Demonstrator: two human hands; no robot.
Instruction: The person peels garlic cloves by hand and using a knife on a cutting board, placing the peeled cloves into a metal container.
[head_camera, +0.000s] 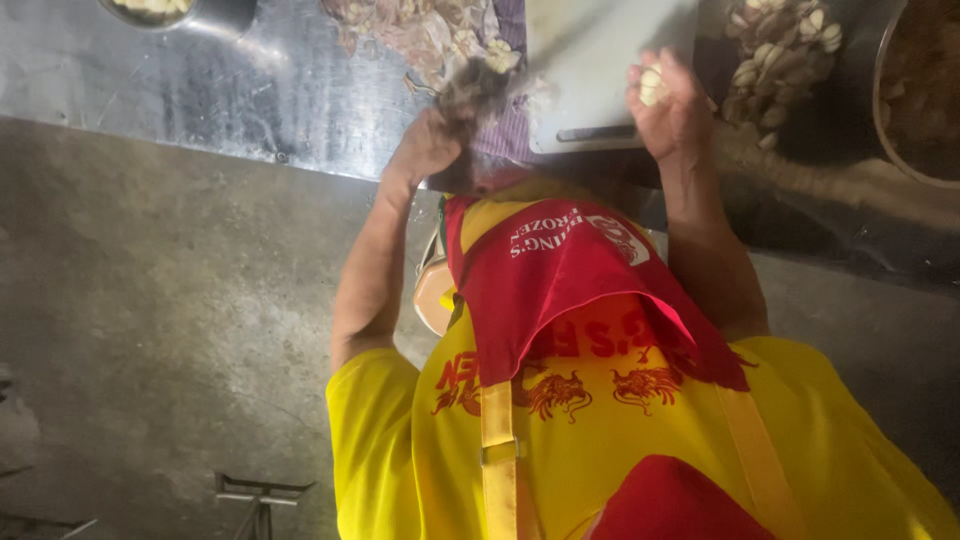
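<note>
My left hand (428, 143) is closed around a dark, motion-blurred tool (478, 88), which looks like a knife handle, at the near edge of a white cutting board (600, 60). My right hand (672, 110) is cupped at the board's right side and holds pale garlic cloves (652, 83). A heap of peeled garlic cloves (782, 48) lies just right of that hand. My yellow shirt and red apron (560, 290) fill the lower middle of the view.
The board rests on a steel table (250, 90). A flowered cloth (425, 35) lies left of the board. A metal bowl (215, 12) stands at the far left, and a large bowl (885, 110) with brown contents at the right edge. A concrete floor (150, 330) lies below.
</note>
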